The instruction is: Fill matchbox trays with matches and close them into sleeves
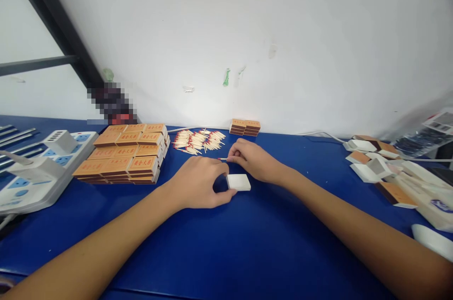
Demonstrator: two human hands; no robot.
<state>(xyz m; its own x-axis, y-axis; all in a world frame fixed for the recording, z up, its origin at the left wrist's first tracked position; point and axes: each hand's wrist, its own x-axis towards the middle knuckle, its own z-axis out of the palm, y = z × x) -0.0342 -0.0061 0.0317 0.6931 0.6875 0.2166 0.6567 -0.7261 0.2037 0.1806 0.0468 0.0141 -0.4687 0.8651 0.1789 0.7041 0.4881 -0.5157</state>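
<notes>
A small white tray-like box [239, 182] lies on the blue table in front of me. My left hand [201, 183] curves around its left end, with the thumb at its near edge and the fingers by its far left side. Just beyond the box, my right hand [247, 158] pinches a matchstick [223, 159] that points left, its red head near my left fingers. A loose spread of matches [198, 141] with red heads lies behind my left hand.
Stacked orange matchboxes [120, 154] stand left, beside a white power strip [63, 172]. Two small matchbox stacks [245, 127] sit by the wall. Opened boxes and white trays [371, 168] lie right, near a plastic bag [424, 137]. A cable runs along the wall.
</notes>
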